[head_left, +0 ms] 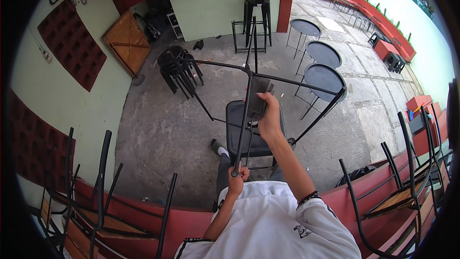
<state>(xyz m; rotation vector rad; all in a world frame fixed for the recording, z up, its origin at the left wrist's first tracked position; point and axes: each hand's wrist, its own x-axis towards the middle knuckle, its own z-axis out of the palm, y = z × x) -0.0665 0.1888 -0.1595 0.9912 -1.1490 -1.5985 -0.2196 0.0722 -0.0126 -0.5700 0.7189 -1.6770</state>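
Observation:
A black metal frame (247, 100) of thin tubes, like the legs of a table or stool, stands tilted before me, its bars spreading from a central joint. Low down, my left hand (236, 181) is closed round the end of one tube. My right hand (269, 112) grips a dark grey rectangular pad (260, 97), slightly blurred, against or just beside the same tube; its exact kind I cannot make out. Part of the pad is behind the tube. Under the frame is a black stool with a squarish seat (235, 115), partly covered by the frame and my right arm.
Round black tray-top tables (320, 53) line the right side. Stacked black stools (179, 67) stand at the left, and a tall black chair (258, 12) by the far wall. Upturned chairs with metal legs (103, 177) crowd the near left; more chairs (407, 177) lie near right.

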